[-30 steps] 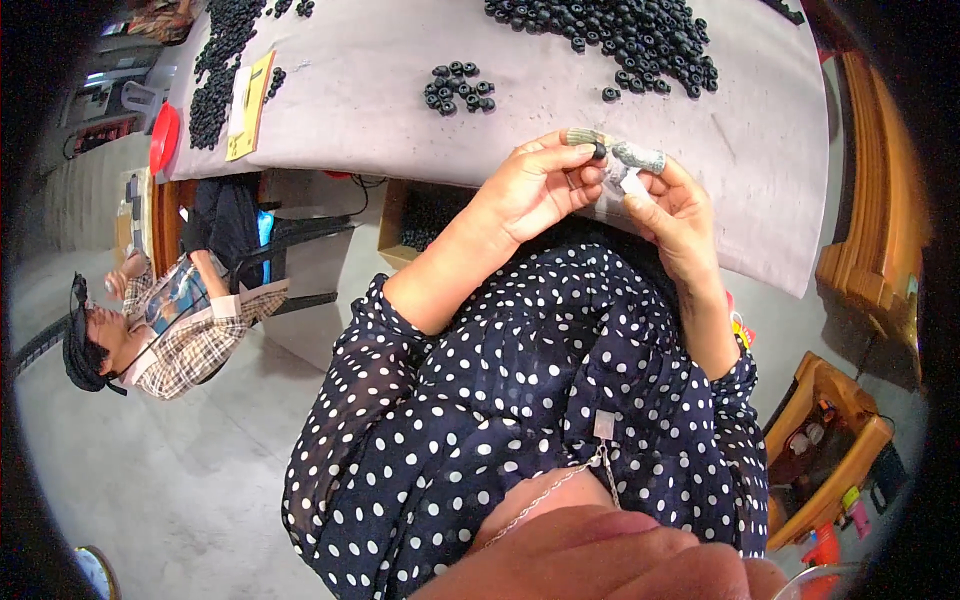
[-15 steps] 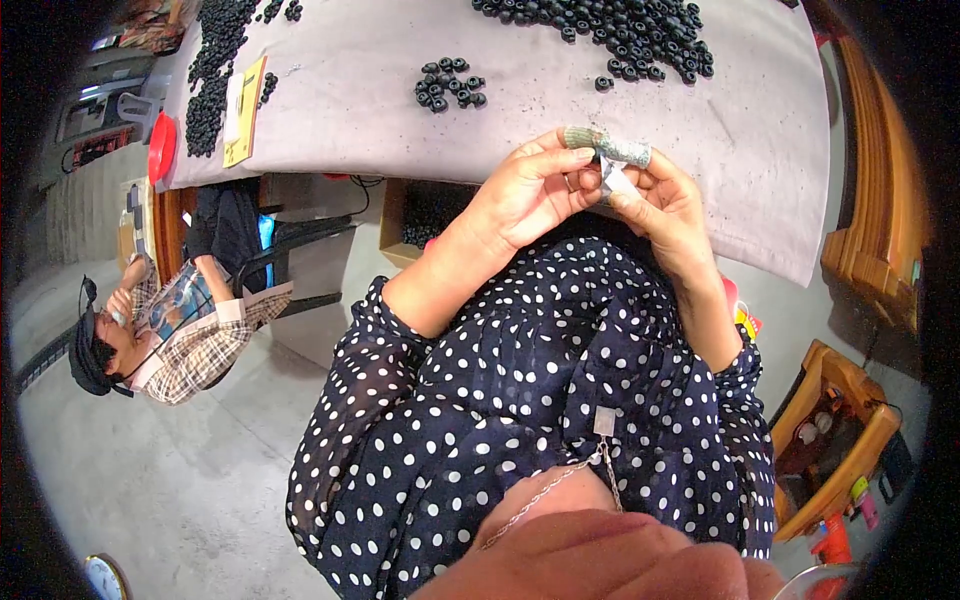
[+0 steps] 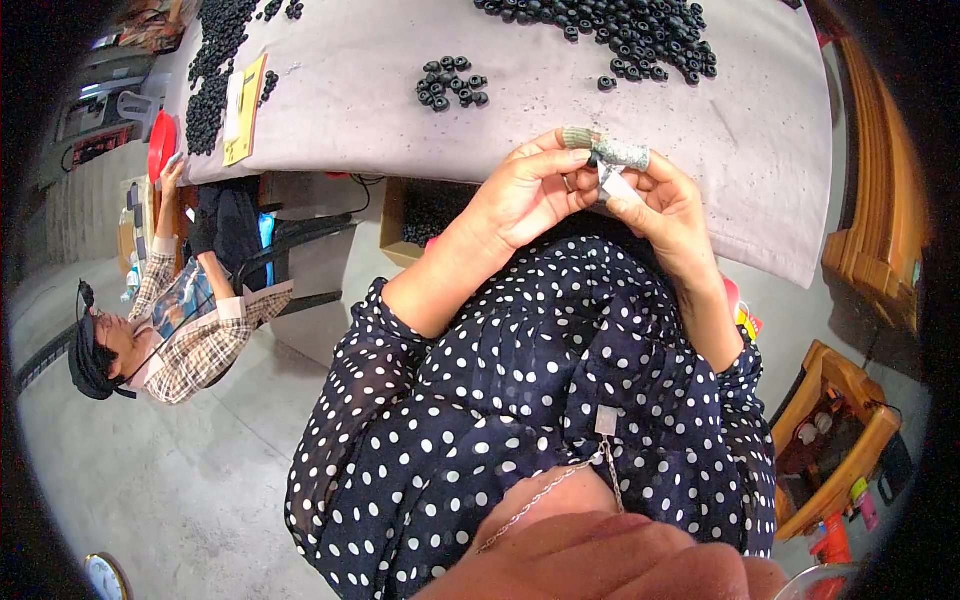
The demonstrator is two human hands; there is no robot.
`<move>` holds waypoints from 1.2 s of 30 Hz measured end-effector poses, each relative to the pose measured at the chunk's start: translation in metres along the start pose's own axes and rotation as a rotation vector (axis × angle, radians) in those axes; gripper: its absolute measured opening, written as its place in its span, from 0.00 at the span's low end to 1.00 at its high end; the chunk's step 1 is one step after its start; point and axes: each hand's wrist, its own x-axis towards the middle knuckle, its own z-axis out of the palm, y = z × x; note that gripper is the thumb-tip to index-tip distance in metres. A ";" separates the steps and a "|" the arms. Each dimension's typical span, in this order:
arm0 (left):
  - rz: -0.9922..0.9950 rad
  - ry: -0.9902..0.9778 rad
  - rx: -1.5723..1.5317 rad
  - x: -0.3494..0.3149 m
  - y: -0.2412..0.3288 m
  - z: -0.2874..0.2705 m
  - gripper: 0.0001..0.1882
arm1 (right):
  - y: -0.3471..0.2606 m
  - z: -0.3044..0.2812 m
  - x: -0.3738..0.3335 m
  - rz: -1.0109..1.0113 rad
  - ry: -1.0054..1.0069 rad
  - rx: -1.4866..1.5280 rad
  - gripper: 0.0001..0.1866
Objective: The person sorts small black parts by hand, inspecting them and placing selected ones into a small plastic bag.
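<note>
My left hand (image 3: 530,195) is closed in a pinch on a small black round part (image 3: 594,160), mostly hidden by the fingers. Between the thumb and fingers of my right hand (image 3: 668,205) is a small flat tool (image 3: 619,186), white at the held end and silvery beyond, close against the black part. Its exact kind cannot be made out. Both index fingers wear greenish-grey wraps. The hands meet just over the near table edge. A small cluster of black round parts (image 3: 450,83) lies ahead on the pale tablecloth (image 3: 370,120).
A larger heap of black parts (image 3: 640,40) spreads at the far side, and another pile (image 3: 207,115) lies left beside a yellow card (image 3: 245,110). A co-worker (image 3: 190,340) sits left, one hand at a red dish (image 3: 160,145). A wooden chair (image 3: 835,440) stands right.
The co-worker's hand has moved from near their face up to the red dish at the table's left edge. My own hands keep almost the same place and grip.
</note>
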 end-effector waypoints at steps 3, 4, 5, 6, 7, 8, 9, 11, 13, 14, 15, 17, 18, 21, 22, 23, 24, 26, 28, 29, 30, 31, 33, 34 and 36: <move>0.005 -0.013 0.032 0.001 0.002 0.000 0.09 | 0.002 0.000 0.001 0.000 -0.008 0.001 0.20; 0.000 -0.035 0.024 0.001 0.003 0.000 0.09 | 0.002 -0.001 0.001 0.005 -0.013 -0.005 0.20; -0.006 -0.040 0.020 0.001 0.004 0.000 0.09 | 0.003 -0.001 0.002 0.005 -0.013 -0.005 0.20; -0.004 -0.057 0.017 0.001 0.003 0.000 0.09 | 0.003 -0.002 0.001 0.014 -0.019 -0.006 0.20; -0.005 -0.035 0.025 0.000 0.003 0.001 0.09 | 0.003 -0.003 0.001 0.019 -0.017 -0.012 0.21; -0.006 -0.012 0.032 0.000 0.003 0.001 0.09 | 0.004 -0.003 0.002 0.023 -0.025 -0.009 0.21; -0.006 -0.012 0.032 0.000 0.003 0.002 0.09 | 0.004 -0.003 0.002 0.020 -0.019 -0.005 0.21; -0.014 -0.020 0.030 0.000 0.003 0.002 0.08 | 0.005 -0.003 0.002 0.017 -0.012 -0.001 0.21; -0.017 -0.038 0.006 0.000 0.002 0.002 0.08 | 0.007 -0.004 0.002 0.036 0.009 -0.007 0.21; -0.019 -0.052 -0.021 0.000 0.002 0.001 0.08 | 0.007 -0.004 0.002 0.036 0.009 -0.008 0.21; -0.019 -0.052 -0.021 0.000 0.002 0.001 0.08 | 0.008 -0.005 0.002 0.035 0.008 0.002 0.21; -0.029 -0.041 -0.013 0.000 0.002 -0.001 0.08 | 0.009 -0.006 0.002 0.033 0.006 0.010 0.21; -0.029 -0.050 -0.014 0.000 0.001 -0.001 0.08 | 0.011 -0.007 0.002 0.042 0.007 0.014 0.20; -0.034 -0.099 -0.018 0.000 0.000 -0.002 0.08 | 0.014 -0.009 0.003 0.060 0.008 0.037 0.19; -0.046 -0.092 -0.022 -0.001 -0.001 -0.002 0.08 | 0.015 -0.009 0.003 0.067 0.009 0.056 0.19; -0.058 -0.086 -0.025 -0.001 -0.002 -0.002 0.08 | 0.016 -0.010 0.004 0.066 0.008 0.054 0.19; -0.058 -0.090 -0.025 0.000 -0.002 -0.002 0.08 | 0.016 -0.011 0.005 0.086 0.025 0.100 0.18; -0.045 -0.059 -0.088 0.002 -0.005 -0.001 0.08 | 0.015 -0.011 0.005 0.108 0.042 0.147 0.18; -0.048 -0.048 -0.115 0.003 -0.007 -0.001 0.08 | 0.015 -0.010 0.006 0.095 0.077 0.146 0.19; -0.052 -0.036 -0.141 0.004 -0.007 -0.001 0.08 | 0.014 -0.010 0.005 0.096 0.064 0.143 0.19; -0.052 -0.037 -0.141 0.005 -0.007 -0.001 0.08 | 0.014 -0.009 0.004 0.073 0.045 0.142 0.19; -0.034 -0.060 -0.134 0.005 -0.007 -0.001 0.08 | 0.013 -0.008 0.004 0.045 0.039 0.144 0.20; -0.017 -0.082 -0.127 0.005 -0.006 -0.002 0.09 | 0.012 -0.006 0.002 0.048 0.029 0.124 0.21; -0.004 -0.074 -0.103 0.004 -0.007 -0.003 0.09 | 0.012 -0.005 0.002 0.044 0.036 0.100 0.22; 0.011 -0.065 -0.081 0.003 -0.006 -0.004 0.09 | 0.012 -0.005 0.002 0.050 0.025 0.093 0.22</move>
